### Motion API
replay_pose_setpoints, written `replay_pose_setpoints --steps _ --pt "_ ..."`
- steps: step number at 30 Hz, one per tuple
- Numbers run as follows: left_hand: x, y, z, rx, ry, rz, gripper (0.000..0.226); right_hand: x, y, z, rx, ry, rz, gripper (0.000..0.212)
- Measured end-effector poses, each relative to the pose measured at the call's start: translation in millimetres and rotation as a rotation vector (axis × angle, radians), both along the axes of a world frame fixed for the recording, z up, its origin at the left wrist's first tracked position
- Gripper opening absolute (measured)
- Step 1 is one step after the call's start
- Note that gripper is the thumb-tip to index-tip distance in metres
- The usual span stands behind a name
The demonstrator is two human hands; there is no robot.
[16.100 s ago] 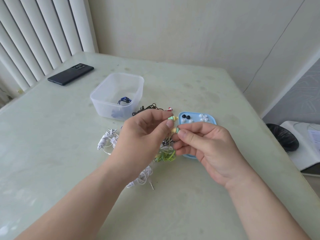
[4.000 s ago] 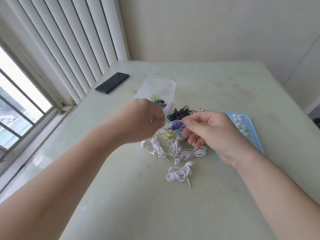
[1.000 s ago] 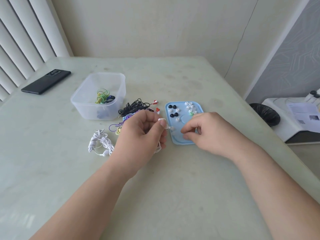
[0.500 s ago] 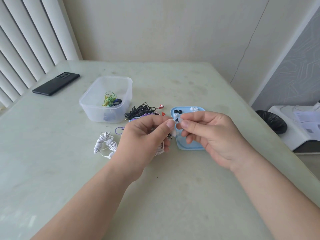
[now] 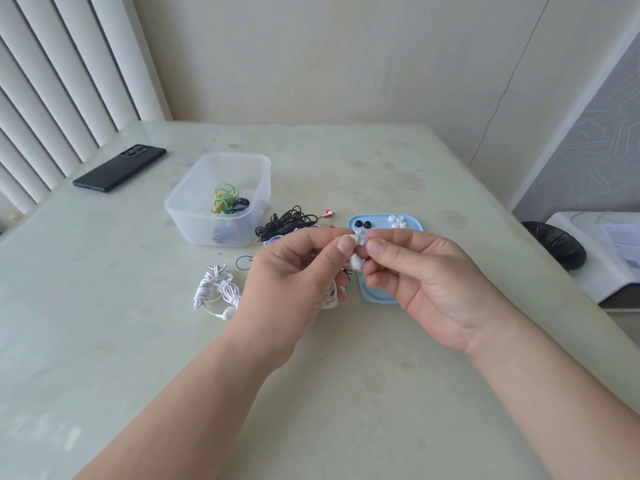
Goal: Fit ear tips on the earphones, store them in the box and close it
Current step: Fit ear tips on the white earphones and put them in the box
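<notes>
The left hand (image 5: 294,271) and right hand (image 5: 426,275) pinched a white earphone (image 5: 356,261) above the bench (image 5: 346,393) — hiding much of the blue tray (image 5: 381,296); the clear box (image 5: 194,209) stood far-left, black earphones (image 5: 287,221) beside it.

The box (image 5: 194,226) stands on the counter (image 5: 381,393) left of centre with earphone sets (image 5: 227,200) in it, and the phone (image 5: 119,168) lies farther left and behind. A cable tangle (image 5: 287,221) lies between the box and the tray (image 5: 377,223), which carries ear tips (image 5: 397,221) at its far end; a coiled set (image 5: 216,292) lies before the box. The left hand (image 5: 298,271) and right hand (image 5: 426,275) meet over the tray's near left corner, an earphone (image 5: 356,261) between their fingertips.
</notes>
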State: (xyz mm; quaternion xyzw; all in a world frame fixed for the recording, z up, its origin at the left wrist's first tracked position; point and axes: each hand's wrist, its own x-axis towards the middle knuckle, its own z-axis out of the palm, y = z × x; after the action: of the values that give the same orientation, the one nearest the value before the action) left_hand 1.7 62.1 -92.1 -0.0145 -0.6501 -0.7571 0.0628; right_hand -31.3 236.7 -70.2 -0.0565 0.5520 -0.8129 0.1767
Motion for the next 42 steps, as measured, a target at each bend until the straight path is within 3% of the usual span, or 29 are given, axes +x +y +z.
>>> replay_pose_setpoints --steps 12,19,27,34,42 --pt "5 4 2 -0.313 0.178 0.133 0.01 1 -5 -3 0.027 0.032 -0.094 0.021" --pt "6 8 1 -0.269 0.156 0.146 0.012 5 -12 -7 0.014 0.087 -0.152 0.011" --pt "6 7 1 -0.25 0.144 0.146 0.013 5 -14 -13 0.038 0.109 -0.152 0.025" --pt "3 5 0 -0.225 0.124 0.122 0.013 4 -10 -13 0.076 0.17 -0.131 0.014" --pt "4 7 2 -0.142 0.064 0.051 0.015 -3 -3 -12 0.04 0.114 -0.079 0.02"
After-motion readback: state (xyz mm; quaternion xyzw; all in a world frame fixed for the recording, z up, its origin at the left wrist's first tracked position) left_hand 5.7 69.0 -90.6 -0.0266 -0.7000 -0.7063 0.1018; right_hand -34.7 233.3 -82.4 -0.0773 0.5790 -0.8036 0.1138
